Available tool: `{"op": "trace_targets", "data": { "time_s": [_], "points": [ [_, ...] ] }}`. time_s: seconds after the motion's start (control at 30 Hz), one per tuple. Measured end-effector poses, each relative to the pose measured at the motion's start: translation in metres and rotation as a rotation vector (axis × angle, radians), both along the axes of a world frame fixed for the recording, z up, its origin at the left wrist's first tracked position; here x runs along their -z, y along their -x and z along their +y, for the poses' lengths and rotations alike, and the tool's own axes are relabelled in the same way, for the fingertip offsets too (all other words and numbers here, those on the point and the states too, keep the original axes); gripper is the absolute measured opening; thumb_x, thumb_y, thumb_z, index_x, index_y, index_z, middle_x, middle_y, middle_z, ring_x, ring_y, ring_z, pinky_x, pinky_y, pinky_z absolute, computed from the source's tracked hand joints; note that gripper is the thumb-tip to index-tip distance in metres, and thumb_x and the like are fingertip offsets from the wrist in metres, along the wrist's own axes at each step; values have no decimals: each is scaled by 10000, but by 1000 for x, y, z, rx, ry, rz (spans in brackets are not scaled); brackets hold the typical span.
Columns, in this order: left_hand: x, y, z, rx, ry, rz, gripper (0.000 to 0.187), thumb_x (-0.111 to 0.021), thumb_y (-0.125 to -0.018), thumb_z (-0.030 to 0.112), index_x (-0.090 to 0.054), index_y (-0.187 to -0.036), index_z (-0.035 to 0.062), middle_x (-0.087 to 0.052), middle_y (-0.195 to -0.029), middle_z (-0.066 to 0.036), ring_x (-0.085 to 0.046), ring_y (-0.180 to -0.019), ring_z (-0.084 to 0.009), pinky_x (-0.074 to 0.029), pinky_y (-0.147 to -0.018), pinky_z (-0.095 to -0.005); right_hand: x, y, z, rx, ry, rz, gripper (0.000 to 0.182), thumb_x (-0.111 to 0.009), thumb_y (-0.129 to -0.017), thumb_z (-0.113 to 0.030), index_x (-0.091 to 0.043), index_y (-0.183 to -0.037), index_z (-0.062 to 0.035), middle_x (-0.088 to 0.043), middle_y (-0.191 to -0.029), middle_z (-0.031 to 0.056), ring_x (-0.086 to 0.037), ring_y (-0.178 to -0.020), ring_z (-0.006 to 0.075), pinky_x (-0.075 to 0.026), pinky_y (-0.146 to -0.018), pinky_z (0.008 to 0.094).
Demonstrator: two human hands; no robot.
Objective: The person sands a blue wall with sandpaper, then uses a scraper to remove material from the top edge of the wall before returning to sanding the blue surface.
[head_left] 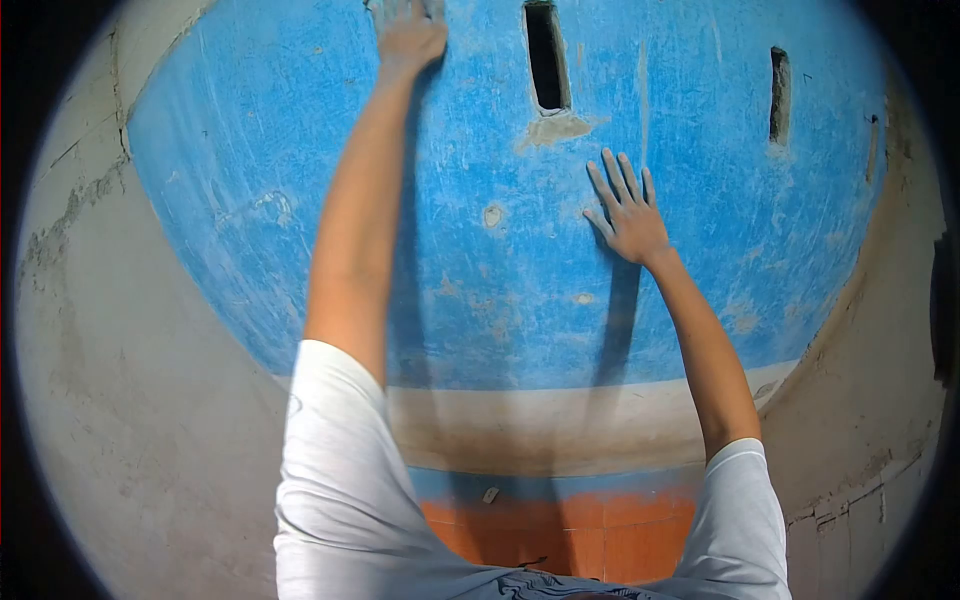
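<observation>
A worn blue wall fills the middle of the view. High on it, at the top edge of the frame, is my left hand, its fingers apart and partly cut off by the frame; no object shows in it. My right hand lies against the blue paint at right of centre, fingers spread, holding nothing. Between the two hands and a little higher than the right one, a dark narrow slot opens in the wall, with a bare grey patch under it.
A second slot is at the upper right. Grey cracked walls stand on both sides. Below the blue run a whitish band and orange tiles, with a small pale piece near them.
</observation>
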State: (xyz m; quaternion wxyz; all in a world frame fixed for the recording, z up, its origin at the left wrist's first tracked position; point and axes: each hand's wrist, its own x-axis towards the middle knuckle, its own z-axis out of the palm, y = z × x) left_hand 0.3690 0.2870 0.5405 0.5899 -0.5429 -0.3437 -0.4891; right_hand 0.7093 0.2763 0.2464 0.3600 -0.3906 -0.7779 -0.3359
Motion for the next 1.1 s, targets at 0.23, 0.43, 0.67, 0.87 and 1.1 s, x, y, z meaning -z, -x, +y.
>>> {"op": "trace_targets", "data": {
  "time_s": [0.23, 0.43, 0.67, 0.87, 1.1],
  "points": [
    [142, -35, -20, 171, 209, 17, 626, -464, -1092, 379, -297, -1660, 175, -280, -1703, -186, -265, -1564, -405, -184, -1270, -554, 9, 18, -13, -94, -17, 127, 725, -524, -1065, -371, -168, -1690, -281, -115, -1761, 80, -128, -1610, 353, -147, -1282, 600],
    [12, -26, -9, 221, 78, -55, 568, -437, -1103, 291, -367, -1605, 36, -372, -1652, -203, -264, -1560, -392, -164, -1285, -518, -1, 10, -19, -88, 6, 86, 719, -543, -1056, -292, -198, -1686, -258, -143, -1751, 122, -166, -1593, 409, -205, -1257, 637],
    [149, -61, -27, 236, 222, -7, 613, -462, -1093, 378, -324, -1639, 136, -368, -1657, -184, -296, -1548, -392, -223, -1259, -564, 9, 29, -27, -29, 0, 176, 730, -541, -1048, -246, -188, -1687, -270, -153, -1750, 108, -197, -1591, 378, -228, -1263, 608],
    [17, -13, -20, 175, 133, -56, 577, -445, -1097, 278, -350, -1613, 37, -352, -1665, -193, -269, -1556, -386, -169, -1284, -518, -2, 3, -29, -77, 47, 43, 744, -550, -1041, -251, -182, -1688, -257, -156, -1750, 97, -206, -1590, 355, -246, -1265, 585],
    [113, -25, -14, 89, 137, 5, 627, -464, -1097, 387, -284, -1662, 182, -301, -1699, -149, -275, -1564, -376, -252, -1259, -515, 4, 13, -30, -20, 21, 82, 738, -550, -1043, -225, -188, -1686, -248, -157, -1748, 108, -207, -1589, 354, -250, -1266, 582]
  ]
}}
